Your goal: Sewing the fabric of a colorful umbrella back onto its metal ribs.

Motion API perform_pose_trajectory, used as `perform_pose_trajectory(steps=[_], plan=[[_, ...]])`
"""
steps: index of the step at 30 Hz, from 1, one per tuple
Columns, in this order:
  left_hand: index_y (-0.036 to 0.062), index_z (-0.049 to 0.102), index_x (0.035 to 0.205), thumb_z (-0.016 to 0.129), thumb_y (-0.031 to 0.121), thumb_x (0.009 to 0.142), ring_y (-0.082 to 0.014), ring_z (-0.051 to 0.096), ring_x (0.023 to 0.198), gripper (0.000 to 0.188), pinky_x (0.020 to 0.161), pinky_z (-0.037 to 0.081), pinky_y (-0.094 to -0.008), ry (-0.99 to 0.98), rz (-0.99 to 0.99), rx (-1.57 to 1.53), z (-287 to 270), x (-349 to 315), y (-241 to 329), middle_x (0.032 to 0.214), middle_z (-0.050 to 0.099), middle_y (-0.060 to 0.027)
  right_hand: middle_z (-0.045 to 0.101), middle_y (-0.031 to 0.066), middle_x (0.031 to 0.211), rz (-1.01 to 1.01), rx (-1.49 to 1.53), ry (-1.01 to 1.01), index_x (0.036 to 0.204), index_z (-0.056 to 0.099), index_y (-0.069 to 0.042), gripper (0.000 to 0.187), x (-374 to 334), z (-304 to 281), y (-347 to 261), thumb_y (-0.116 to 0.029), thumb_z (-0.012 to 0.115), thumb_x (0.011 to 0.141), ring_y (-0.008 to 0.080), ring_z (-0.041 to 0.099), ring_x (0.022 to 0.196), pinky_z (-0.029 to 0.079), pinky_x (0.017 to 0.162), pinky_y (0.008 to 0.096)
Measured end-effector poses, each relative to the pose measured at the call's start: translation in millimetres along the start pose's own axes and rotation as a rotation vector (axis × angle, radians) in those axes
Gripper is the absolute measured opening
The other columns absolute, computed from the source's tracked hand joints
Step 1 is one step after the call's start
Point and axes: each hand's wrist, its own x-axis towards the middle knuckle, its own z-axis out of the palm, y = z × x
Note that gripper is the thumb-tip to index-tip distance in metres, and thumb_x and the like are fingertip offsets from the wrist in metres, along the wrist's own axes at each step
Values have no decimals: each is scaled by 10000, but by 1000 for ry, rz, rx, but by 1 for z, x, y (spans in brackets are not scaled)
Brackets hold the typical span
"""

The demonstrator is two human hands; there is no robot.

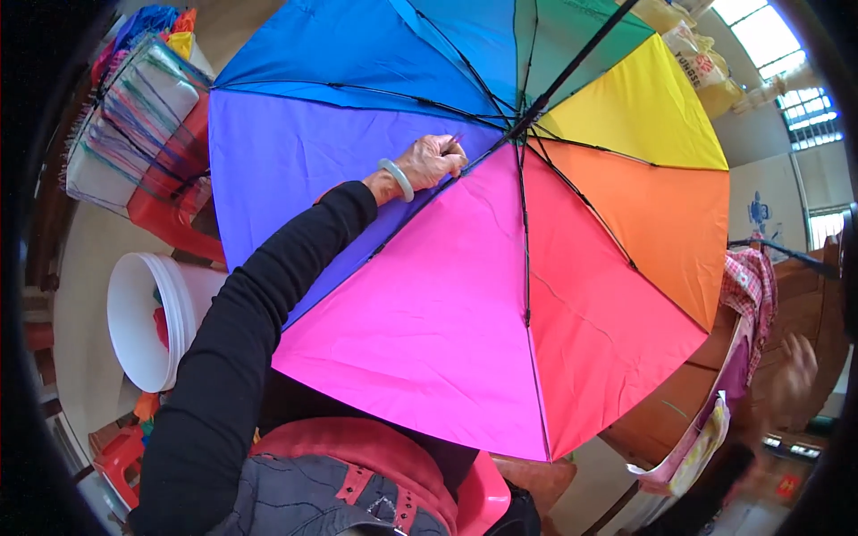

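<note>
A rainbow umbrella (411, 339) is spread open with its inner side toward me, its black ribs meeting at the black shaft (576, 67). With a pale bangle on the wrist, my left hand (436, 159) pinches the umbrella by a rib at the seam of the purple and pink panels, close to the hub. A small purple bit shows above its fingertips. Far out to the right, beyond the umbrella's edge, my right hand (791, 375) is raised and smeared by motion. A thin thread (572, 308) runs across the pink and red panels toward the right.
On the left stand a white bucket (143, 322), a red stool (179, 205) and a pale block draped with colored threads (134, 134). A wooden table (661, 402) with checked cloth (751, 281) is at the right. Yellowish bags (702, 67) sit at upper right.
</note>
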Motion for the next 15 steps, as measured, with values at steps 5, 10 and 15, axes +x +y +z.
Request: perform_pose_trajectory(steps=[5, 10, 15], plan=[[59, 543, 788, 562, 168, 799, -24, 389, 436, 111, 370, 299, -190, -59, 34, -60, 18, 26, -17, 628, 535, 17, 490, 169, 667, 7, 727, -792, 870, 513, -20, 106, -43, 119, -102, -83, 431, 850, 228, 512, 582, 381, 491, 349], [63, 545, 805, 559, 173, 816, -24, 389, 418, 111, 353, 297, -188, -41, -2, -145, 23, 33, -16, 630, 543, 16, 544, 166, 686, -231, 705, -717, 797, 519, -8, 83, -91, 213, -226, -89, 514, 784, 348, 533, 612, 435, 534, 369], [66, 547, 805, 557, 175, 821, -25, 388, 407, 111, 345, 300, -191, -40, -24, -159, 26, 32, -13, 634, 546, 16, 570, 136, 677, -141, 627, -823, 788, 542, -4, 119, -103, 247, -240, -122, 534, 786, 285, 544, 556, 440, 502, 323]])
